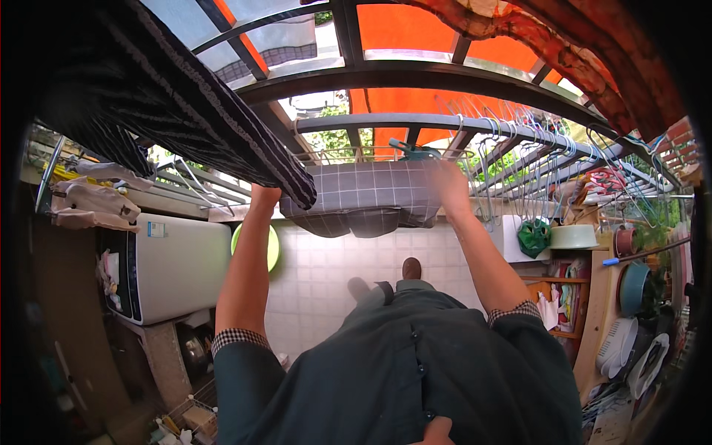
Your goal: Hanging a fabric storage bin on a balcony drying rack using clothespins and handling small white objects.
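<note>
A grey cloth with a white grid pattern (361, 189) spans the space between my two hands, its lower edge sagging in folds. My right hand (449, 183), blurred, grips its right end. At the other end is my left hand (266, 194); its fingers are hidden behind a dark striped cloth (233, 139) hanging from the upper left, so its hold does not show. That striped cloth overlaps the left end of the grey one. Just behind the grey cloth's top edge a teal plastic item (414, 150) shows in part.
Many wire hangers (534, 144) hang on the metal rail (384, 120) at right. A white washing machine (178, 267) stands left, beside a lime-green basin (272, 247). At right, a white basin (573, 236) tops a wooden cabinet (592, 311). Orange patterned fabric (601, 61) hangs overhead.
</note>
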Tool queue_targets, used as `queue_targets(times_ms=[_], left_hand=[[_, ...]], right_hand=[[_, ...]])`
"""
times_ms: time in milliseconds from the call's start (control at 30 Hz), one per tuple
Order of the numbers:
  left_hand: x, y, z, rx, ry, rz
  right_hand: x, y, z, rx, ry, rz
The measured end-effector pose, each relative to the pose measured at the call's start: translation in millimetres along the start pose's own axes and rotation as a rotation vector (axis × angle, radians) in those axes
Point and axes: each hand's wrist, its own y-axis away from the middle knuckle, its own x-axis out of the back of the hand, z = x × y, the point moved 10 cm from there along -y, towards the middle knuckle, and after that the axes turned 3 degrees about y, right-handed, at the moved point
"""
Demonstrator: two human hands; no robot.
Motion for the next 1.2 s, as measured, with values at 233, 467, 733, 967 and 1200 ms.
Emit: queue_targets(times_ms=[233,467,733,967,1200], left_hand=[[-4,-32,-48,0.215,0.707,0.045],[-9,-54,-46,0.174,0.524,0.009],[5,-43,-50,0.121,0.336,0.044],[17,-25,-54,0.069,0.159,0.121],[-53,-67,-115,0.01,0.043,-0.098]], right_hand=[[4,7,-21,0.114,0.293,0.09],[-7,-9,8,0.055,0.224,0.104],[-1,-21,12,0.01,0.258,0.13],[-2,-31,31,0.005,0.272,0.144],[47,-14,-10,0.075,0.576,0.317]])
